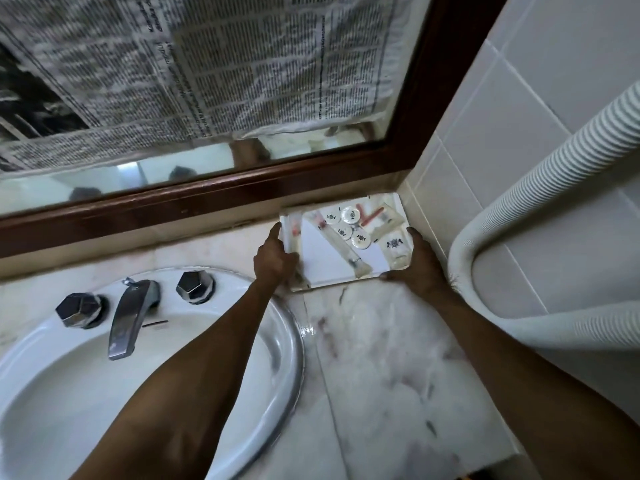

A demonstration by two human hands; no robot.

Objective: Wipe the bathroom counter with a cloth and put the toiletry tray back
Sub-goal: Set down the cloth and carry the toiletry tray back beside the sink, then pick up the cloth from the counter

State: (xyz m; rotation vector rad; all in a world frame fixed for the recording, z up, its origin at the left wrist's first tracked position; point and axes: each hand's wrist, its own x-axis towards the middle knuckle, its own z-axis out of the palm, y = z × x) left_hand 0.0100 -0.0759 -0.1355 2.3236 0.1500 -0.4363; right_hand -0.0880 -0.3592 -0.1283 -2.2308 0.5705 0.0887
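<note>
Shallow white rectangular toiletry tray point(332, 268) sits in the back right corner of the pale veined marble counter point(381, 348), against the dark wood mirror frame point(214, 199) and the tiled wall. Left hand point(275, 259) clamps its left edge, thumb over the rim; right hand point(420, 265) grips the near right corner, fingers hidden underneath. In the tray: four round white lidded pots point(348, 226) with dark emblems, illegible; several wrapped sachets, count unclear. Newspaper sheets point(207, 64) cover the mirror, print blurred. White oval sink point(284, 341) at left, cut off; one chrome tap point(130, 318), two faceted knobs point(194, 287).
</note>
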